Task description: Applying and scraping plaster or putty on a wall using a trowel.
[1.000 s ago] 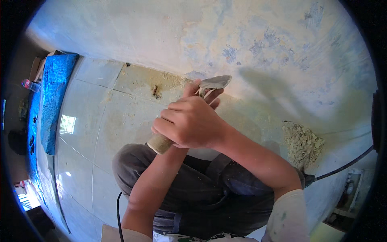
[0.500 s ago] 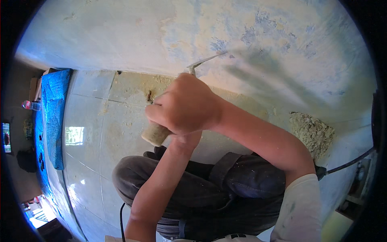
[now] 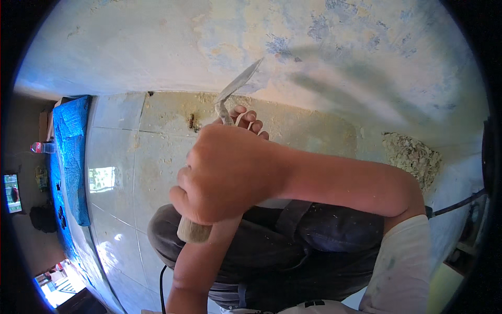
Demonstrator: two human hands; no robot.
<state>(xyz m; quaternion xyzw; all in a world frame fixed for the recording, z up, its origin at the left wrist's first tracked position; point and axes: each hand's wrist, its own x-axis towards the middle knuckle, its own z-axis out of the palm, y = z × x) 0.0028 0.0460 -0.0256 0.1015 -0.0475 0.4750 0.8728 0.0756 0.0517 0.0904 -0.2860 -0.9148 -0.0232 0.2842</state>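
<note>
Gripping a metal pointing trowel in the right hand, with fingers pressed together and curled tight around the pale, wood-like handle, visible again at its butt end below the fist. Holding the trowel above the floor and in front of the wall, angled up and right past its bent neck; cannot tell whether touching the wall at the tip. Mostly hidden behind the right: the left hand, at the end of a forearm crossing underneath. Showing only loosely curled fingertips there, slightly spread, just beside the trowel's neck; cannot tell whether pinching anything. On the wall: blotchy blue and cream patches, plus 2 long shadows. Along the wall's foot: pale crumbs and flakes, scattered over glossy floor tiles, with 1 small brown fragment among them. To the right, against the wall's base: a heap of pale scrapings, near a dark cable. Far left: a long blue-covered pad and, just beside it, a clear plastic bottle lying sideways in view. Below the hands: folded legs in dark trousers, speckled with pale bits
</note>
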